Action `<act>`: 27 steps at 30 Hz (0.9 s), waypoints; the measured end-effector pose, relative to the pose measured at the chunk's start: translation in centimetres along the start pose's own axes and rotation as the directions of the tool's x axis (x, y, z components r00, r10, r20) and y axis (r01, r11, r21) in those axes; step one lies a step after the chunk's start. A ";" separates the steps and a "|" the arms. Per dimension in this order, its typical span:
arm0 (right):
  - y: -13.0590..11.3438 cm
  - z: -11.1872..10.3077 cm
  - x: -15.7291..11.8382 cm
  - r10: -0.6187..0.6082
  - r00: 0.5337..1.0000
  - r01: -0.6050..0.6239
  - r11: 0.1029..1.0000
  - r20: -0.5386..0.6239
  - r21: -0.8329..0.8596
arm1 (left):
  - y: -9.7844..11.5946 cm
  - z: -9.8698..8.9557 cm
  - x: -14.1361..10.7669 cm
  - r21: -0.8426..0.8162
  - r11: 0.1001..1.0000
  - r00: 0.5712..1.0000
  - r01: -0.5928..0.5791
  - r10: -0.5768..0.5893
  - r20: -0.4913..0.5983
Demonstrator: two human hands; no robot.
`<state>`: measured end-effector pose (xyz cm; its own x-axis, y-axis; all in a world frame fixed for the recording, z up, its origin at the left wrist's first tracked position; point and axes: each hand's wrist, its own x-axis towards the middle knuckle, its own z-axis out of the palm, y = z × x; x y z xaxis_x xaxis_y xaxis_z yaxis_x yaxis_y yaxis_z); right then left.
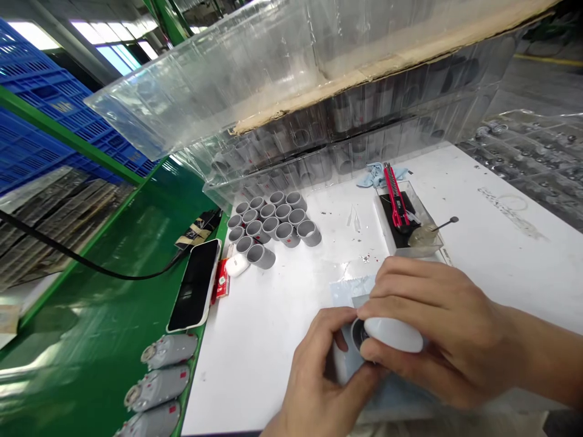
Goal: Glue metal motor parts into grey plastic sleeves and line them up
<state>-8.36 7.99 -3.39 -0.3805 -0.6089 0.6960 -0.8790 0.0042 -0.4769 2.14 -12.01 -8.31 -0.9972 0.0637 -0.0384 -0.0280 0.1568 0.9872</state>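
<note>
Near the front of the white table, my left hand (319, 376) is closed round a small grey tube (356, 333) whose dark mouth faces up. My right hand (441, 328) pinches a smooth white oval piece (395, 335) over the tube's rim; its lower end is hidden by my fingers, so I cannot tell how deep it reaches. Below both hands lies a light blue cloth (344, 292). Beyond them, several grey tubes (286, 233) stand in a cluster, open ends up.
A clear box (392, 250) holds a red utility knife (395, 200) and a thin stick. At left lie a phone (194, 285), a white case (237, 265) and several grey wrapped parts (164, 385). Stacked clear trays (328, 161) bound the table's back.
</note>
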 end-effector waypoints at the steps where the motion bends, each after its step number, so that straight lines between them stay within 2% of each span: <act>1: 0.0 0.0 0.0 0.002 1.000 -0.002 1.000 0.002 0.003 | 0.0 0.0 0.0 -0.002 1.000 1.000 0.003 -0.003 -0.003; 4: 0.0 0.0 -0.1 0.006 1.000 -0.006 1.000 0.001 0.008 | 0.0 0.2 0.2 0.026 0.999 1.000 -0.019 0.020 -0.003; 10: -0.2 0.0 0.1 -0.013 1.000 0.012 1.000 -0.005 -0.013 | -0.1 0.5 0.5 0.141 0.974 0.984 -0.179 0.181 0.002; 18: 0.0 -0.2 0.0 -0.015 1.000 0.015 1.000 -0.013 -0.021 | -0.3 -0.1 0.6 0.071 0.993 0.995 -0.092 0.089 0.052; 27: -0.1 -0.2 0.2 -0.020 0.999 0.020 1.000 -0.029 -0.011 | -0.5 -0.1 0.4 0.060 0.995 0.996 -0.078 0.076 0.042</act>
<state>-8.45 8.04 -3.07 -0.3709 -0.5858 0.7206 -0.8893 0.0005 -0.4574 1.72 -12.19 -8.77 -0.9927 0.1168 0.0299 0.0541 0.2099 0.9762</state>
